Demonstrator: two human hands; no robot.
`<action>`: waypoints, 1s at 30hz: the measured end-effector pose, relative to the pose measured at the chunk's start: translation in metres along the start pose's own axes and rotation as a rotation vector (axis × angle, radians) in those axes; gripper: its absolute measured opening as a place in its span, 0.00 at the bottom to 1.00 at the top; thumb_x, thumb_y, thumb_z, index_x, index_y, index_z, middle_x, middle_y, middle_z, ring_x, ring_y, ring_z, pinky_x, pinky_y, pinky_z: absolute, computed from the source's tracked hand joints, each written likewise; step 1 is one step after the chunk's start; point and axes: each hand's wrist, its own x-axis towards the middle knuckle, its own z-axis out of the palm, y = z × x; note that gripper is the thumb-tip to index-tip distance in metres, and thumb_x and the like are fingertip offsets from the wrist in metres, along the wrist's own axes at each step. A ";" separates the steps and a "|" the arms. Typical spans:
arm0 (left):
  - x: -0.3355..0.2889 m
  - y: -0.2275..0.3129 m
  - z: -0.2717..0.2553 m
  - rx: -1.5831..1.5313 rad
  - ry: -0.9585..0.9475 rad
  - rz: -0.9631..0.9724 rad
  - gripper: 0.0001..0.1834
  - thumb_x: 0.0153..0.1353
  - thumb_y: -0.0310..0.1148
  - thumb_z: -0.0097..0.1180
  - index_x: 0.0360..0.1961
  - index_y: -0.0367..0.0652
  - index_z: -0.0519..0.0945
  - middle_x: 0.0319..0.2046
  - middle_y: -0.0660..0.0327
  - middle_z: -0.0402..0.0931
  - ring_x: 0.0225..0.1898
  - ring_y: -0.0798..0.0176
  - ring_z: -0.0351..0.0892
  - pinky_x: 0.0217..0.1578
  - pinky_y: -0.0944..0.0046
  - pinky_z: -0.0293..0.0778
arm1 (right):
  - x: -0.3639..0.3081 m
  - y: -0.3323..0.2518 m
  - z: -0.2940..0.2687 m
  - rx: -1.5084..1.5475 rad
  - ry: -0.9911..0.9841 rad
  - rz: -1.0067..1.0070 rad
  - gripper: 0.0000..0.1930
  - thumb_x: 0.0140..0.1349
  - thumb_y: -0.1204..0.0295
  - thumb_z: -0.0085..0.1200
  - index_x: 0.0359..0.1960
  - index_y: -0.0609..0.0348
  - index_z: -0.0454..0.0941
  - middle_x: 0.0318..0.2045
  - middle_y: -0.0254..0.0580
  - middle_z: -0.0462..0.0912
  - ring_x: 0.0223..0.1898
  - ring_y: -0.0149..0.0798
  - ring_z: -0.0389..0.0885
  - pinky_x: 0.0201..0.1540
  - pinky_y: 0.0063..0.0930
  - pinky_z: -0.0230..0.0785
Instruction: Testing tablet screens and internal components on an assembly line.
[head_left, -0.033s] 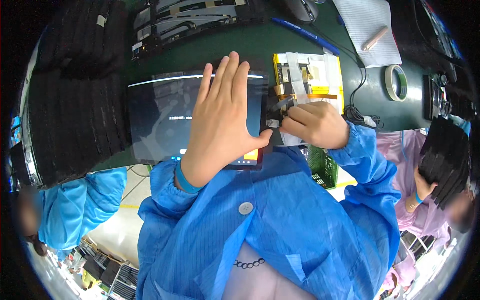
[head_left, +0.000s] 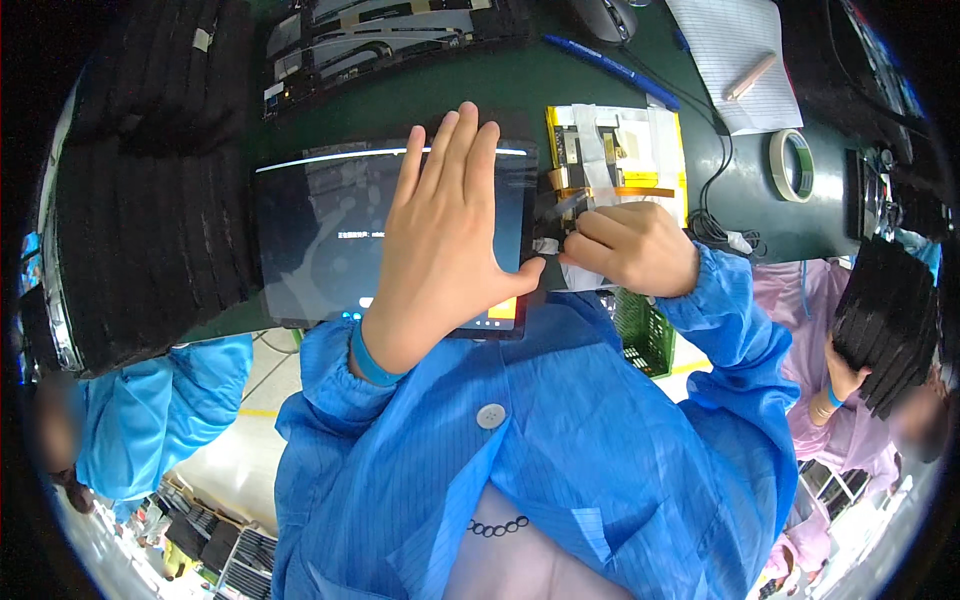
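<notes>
A tablet (head_left: 320, 225) with a lit, dark screen lies on the green bench in front of me. My left hand (head_left: 438, 235) rests over its right half, fingers stretched out and the thumb reaching past the right edge. Beside that edge, my right hand (head_left: 630, 245) is curled with thumb and forefinger together. Whatever it pinches, if anything, is hidden by the fingers. Just beyond my right knuckles lies a yellow-edged battery assembly (head_left: 660, 150) with white tape strips, a circuit board and an orange flat cable (head_left: 645, 192).
Black slabs (head_left: 150, 230) stand stacked at the left. An opened device (head_left: 385, 45) lies at the back. Behind the battery are a blue pen (head_left: 610, 70), a mouse (head_left: 603, 18) and lined paper (head_left: 735, 60). A tape roll (head_left: 792, 165) and a cable (head_left: 708, 222) lie to the right.
My hands and the tablet have not visibly moved. At the right, a co-worker's hand and the black stack it holds have shifted slightly.
</notes>
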 end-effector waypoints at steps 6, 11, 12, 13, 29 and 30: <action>-0.002 -0.003 -0.001 -0.013 0.027 0.009 0.53 0.34 0.47 0.68 0.58 0.28 0.58 0.60 0.40 0.55 0.65 0.48 0.52 0.67 0.52 0.39 | 0.004 0.001 -0.003 -0.005 -0.048 -0.013 0.07 0.45 0.71 0.51 0.28 0.53 0.69 0.22 0.35 0.66 0.23 0.35 0.74 0.23 0.28 0.69; -0.005 -0.004 -0.002 -0.042 0.034 -0.015 0.55 0.32 0.44 0.69 0.60 0.32 0.55 0.62 0.43 0.52 0.65 0.49 0.51 0.66 0.51 0.41 | 0.000 -0.003 -0.002 -0.001 -0.045 -0.018 0.07 0.45 0.71 0.54 0.26 0.54 0.70 0.22 0.34 0.68 0.23 0.35 0.74 0.22 0.29 0.68; -0.007 -0.006 -0.002 -0.046 0.020 -0.010 0.55 0.32 0.44 0.69 0.60 0.32 0.55 0.62 0.43 0.52 0.65 0.49 0.51 0.66 0.51 0.40 | -0.004 -0.002 -0.007 -0.005 -0.047 -0.036 0.07 0.45 0.71 0.54 0.26 0.54 0.70 0.22 0.34 0.68 0.23 0.35 0.74 0.22 0.29 0.68; -0.009 -0.007 -0.002 -0.049 0.004 -0.006 0.55 0.33 0.45 0.69 0.60 0.32 0.55 0.63 0.43 0.52 0.65 0.48 0.51 0.67 0.51 0.40 | -0.010 0.000 -0.012 -0.006 -0.018 0.008 0.07 0.45 0.71 0.55 0.25 0.54 0.70 0.21 0.35 0.68 0.22 0.36 0.74 0.22 0.29 0.68; -0.087 -0.109 -0.051 -0.112 0.332 -0.318 0.31 0.62 0.38 0.47 0.64 0.39 0.55 0.64 0.50 0.55 0.66 0.51 0.51 0.64 0.58 0.46 | 0.005 -0.045 -0.003 0.544 0.142 0.697 0.07 0.55 0.68 0.55 0.26 0.59 0.75 0.21 0.47 0.75 0.23 0.49 0.76 0.25 0.38 0.66; -0.094 -0.113 -0.050 -0.144 0.322 -0.313 0.31 0.63 0.38 0.45 0.65 0.41 0.54 0.64 0.50 0.55 0.66 0.51 0.51 0.64 0.57 0.47 | 0.006 -0.045 -0.001 0.547 0.148 0.718 0.07 0.55 0.68 0.55 0.26 0.59 0.75 0.21 0.47 0.75 0.23 0.49 0.76 0.25 0.38 0.66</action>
